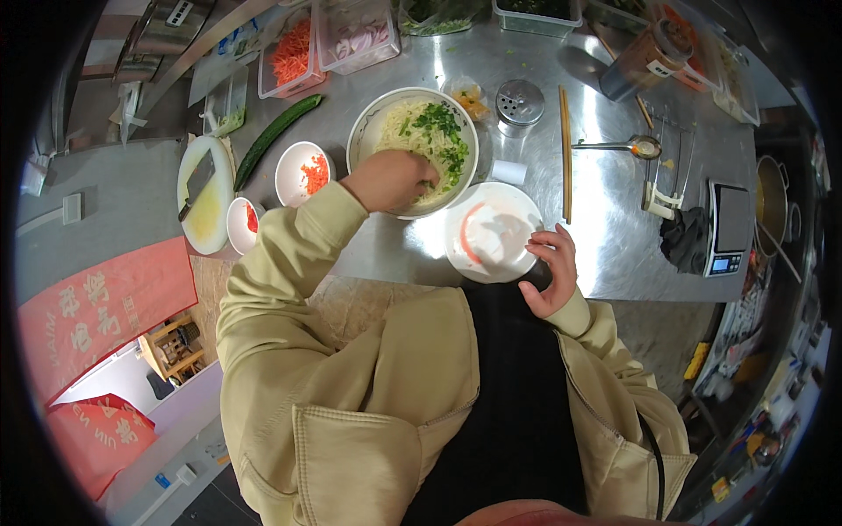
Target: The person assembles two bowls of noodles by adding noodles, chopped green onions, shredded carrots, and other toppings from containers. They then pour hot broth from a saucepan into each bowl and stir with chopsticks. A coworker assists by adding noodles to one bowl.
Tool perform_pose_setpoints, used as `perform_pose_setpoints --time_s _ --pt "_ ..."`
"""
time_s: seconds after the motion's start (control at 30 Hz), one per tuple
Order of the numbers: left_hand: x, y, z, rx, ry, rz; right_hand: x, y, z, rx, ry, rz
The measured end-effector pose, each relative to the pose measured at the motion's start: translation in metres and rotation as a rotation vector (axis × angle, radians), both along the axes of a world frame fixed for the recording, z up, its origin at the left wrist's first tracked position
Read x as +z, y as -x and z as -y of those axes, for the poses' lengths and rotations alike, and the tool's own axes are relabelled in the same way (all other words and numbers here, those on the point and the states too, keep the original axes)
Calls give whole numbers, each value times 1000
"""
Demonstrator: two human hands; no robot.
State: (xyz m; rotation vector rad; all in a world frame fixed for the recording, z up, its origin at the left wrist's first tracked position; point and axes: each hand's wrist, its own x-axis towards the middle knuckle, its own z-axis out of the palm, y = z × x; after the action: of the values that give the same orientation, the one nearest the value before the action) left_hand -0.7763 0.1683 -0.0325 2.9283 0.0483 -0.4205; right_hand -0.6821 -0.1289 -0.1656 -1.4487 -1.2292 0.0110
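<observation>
Bowl (362,130) contains pale shreds (399,124) and curled left hand (392,180); grip indeterminate. Right hand (556,270), loosely spread, at plate (502,230) rim.

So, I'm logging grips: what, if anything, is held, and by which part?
Cannot tell: the left hand is in the large bowl, fingertips mostly hidden; the right hand is at the right rim of the white plate, perhaps only touching.

From my head, this wide fisheye view looks steeply down. My jacket (351,377) fills the lower middle; the counter (605,232), close below, spans the upper half.
</observation>
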Motion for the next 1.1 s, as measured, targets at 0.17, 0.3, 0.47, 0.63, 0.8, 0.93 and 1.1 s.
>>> perform_pose_setpoints --time_s 0.17,0.3,0.47,0.63,0.8,0.93,1.1 --pt "4 -6 -5 -88 3 172 0 -14 -4 19 -2 1" --pt "19 -24 -12 -78 -20 326 0 -25 -6 19 -12 -2" --pt "41 -54 -13 160 0 364 1 -43 -5 13 -12 -10" --pt "62 -94 -46 290 -329 193 1 -63 -6 -15 -23 -8" --pt "40 -169 -121 450 -188 527 -5 -84 -8 -19 -18 -32" --pt "6 -228 -180 532 -343 570 -13 -97 -10 -62 -2 -74" --pt "-24 -286 -200 794 -368 560 -22 -110 -13 -132 -34 -56"
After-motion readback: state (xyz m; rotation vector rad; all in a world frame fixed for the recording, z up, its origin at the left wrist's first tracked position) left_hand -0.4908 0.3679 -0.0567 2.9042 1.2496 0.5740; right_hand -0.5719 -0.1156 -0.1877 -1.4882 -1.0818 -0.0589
